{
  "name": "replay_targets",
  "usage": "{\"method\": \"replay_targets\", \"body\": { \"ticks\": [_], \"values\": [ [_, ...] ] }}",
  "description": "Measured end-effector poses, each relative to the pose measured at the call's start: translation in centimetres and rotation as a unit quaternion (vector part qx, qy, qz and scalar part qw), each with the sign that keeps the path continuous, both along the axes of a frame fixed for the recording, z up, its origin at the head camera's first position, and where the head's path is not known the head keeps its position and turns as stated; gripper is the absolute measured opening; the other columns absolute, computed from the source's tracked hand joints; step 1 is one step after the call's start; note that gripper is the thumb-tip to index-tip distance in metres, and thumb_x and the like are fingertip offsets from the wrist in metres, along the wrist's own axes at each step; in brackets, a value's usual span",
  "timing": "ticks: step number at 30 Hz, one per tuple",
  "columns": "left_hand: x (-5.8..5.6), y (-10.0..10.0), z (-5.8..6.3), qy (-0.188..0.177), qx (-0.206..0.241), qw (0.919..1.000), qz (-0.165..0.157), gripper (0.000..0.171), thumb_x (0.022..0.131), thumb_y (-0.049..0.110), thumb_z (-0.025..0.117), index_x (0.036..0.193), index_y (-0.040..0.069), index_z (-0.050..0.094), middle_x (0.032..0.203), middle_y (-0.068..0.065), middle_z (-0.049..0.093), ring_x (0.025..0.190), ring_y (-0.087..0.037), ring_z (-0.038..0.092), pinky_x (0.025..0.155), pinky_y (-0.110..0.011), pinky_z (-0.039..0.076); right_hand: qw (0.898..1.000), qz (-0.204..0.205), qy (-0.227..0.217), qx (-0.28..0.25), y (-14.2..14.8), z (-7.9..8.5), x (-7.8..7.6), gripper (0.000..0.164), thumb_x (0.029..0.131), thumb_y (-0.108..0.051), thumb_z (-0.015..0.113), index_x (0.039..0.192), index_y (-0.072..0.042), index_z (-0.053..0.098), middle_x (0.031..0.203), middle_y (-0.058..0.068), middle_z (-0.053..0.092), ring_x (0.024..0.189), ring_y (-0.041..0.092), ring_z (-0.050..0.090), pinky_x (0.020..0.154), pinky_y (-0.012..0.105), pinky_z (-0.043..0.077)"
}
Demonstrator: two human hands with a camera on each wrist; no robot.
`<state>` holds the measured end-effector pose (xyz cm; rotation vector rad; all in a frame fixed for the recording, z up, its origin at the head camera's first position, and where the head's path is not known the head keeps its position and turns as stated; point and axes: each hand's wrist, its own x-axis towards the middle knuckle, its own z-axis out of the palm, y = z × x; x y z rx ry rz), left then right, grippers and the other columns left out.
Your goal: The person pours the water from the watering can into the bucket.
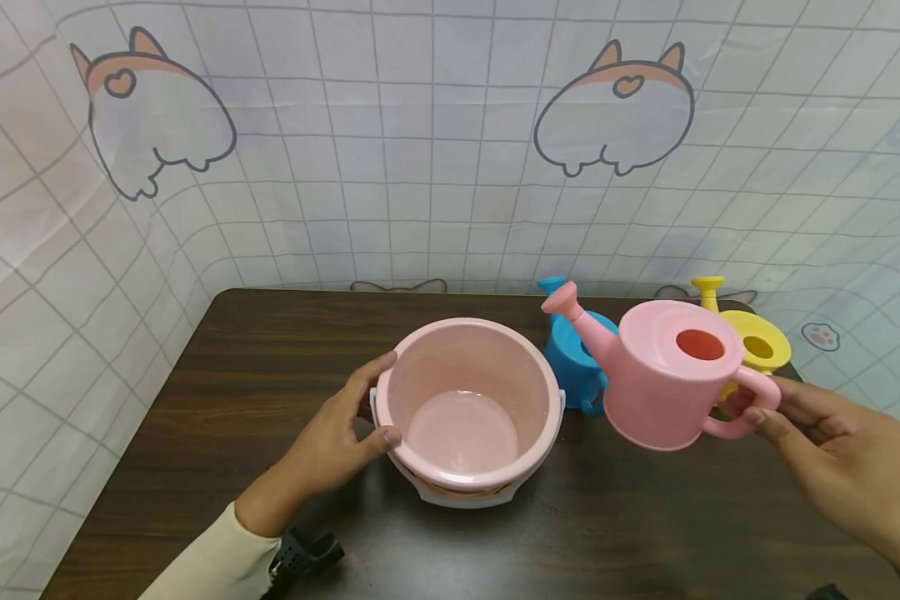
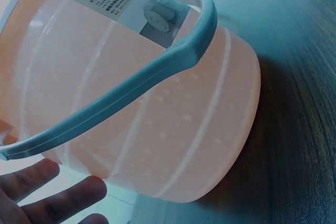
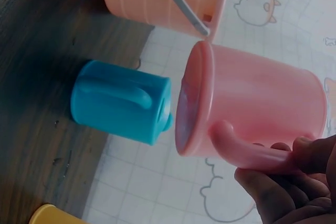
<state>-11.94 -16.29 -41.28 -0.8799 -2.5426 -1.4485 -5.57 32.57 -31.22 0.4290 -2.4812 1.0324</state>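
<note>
A pale pink bucket [image 1: 461,481] with a grey handle [image 2: 121,95] stands upright, its inside bare. My left hand [image 1: 328,442] is at its left side, thumb and index fingertip touching the rim; other fingers [image 2: 73,198] spread loosely beside the wall. Raised off the table is a pink watering can [image 1: 663,400], spout toward the bucket. My right hand [image 1: 847,458] pinches its looped handle [image 3: 252,156] between thumb and fingers. Behind it, a blue watering can [image 3: 118,100] stands near the bucket. A yellow watering can [image 1: 768,337] is partly hidden by the pink one.
The dark wooden table [image 1: 285,333] ends at the back against a gridded cloth [image 1: 405,167] printed with cartoon animals. Near the left sleeve [image 1: 213,558] is a black wrist strap [image 1: 307,552].
</note>
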Motion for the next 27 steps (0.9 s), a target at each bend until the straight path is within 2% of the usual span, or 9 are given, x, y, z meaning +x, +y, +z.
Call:
{"method": "replay_targets", "body": {
  "ticks": [6,11,18,22,27],
  "values": [
    [0.00,-0.04,-0.05,0.004,0.001,1.0000,-0.002,0.084,0.096,0.067,0.056,0.162,0.024,0.027,0.136,-0.007,0.057,0.098,-0.015,0.066,0.086,-0.050,0.053,0.998,0.047,0.028,0.020,-0.12,-0.02,-0.24,0.039,0.083,0.021,0.070,0.116,0.000,0.074,0.100,-0.011,0.076,0.092,-0.006,0.068,0.077,0.007,0.046],
    [-0.07,-0.05,-0.17,0.008,-0.001,1.0000,-0.003,0.084,0.096,0.068,0.055,0.162,0.024,0.027,0.136,-0.007,0.057,0.097,-0.015,0.066,0.086,-0.050,0.053,0.999,0.039,0.014,0.031,-0.27,0.07,-0.13,0.041,0.084,0.018,0.072,0.118,-0.005,0.075,0.097,-0.013,0.076,0.090,-0.008,0.066,0.075,0.007,0.045],
    [-0.01,-0.09,-0.19,0.007,-0.002,1.0000,0.002,0.085,0.095,0.069,0.055,0.162,0.024,0.027,0.135,-0.008,0.057,0.097,-0.014,0.066,0.085,-0.047,0.053,0.997,0.052,-0.005,0.056,-0.61,0.50,-0.08,0.033,0.088,0.013,0.072,0.116,-0.004,0.074,0.090,-0.009,0.077,0.090,-0.007,0.066,0.071,0.009,0.045],
    [0.07,0.01,0.02,0.006,-0.003,1.0000,0.001,0.085,0.095,0.069,0.055,0.162,0.025,0.027,0.135,-0.007,0.057,0.097,-0.014,0.066,0.085,-0.046,0.053,0.996,0.042,-0.007,0.081,-0.70,0.66,-0.13,0.031,0.089,0.007,0.074,0.115,-0.008,0.074,0.091,-0.013,0.076,0.087,-0.009,0.063,0.067,0.010,0.045],
    [0.03,0.00,0.07,0.006,-0.002,1.0000,0.001,0.085,0.095,0.069,0.055,0.161,0.025,0.027,0.134,-0.007,0.057,0.096,-0.014,0.066,0.085,-0.048,0.053,0.993,0.042,0.003,0.106,-0.97,0.95,-0.29,0.037,0.086,0.007,0.077,0.119,-0.011,0.073,0.090,-0.015,0.075,0.086,-0.010,0.062,0.065,0.011,0.044]
  ]
}}
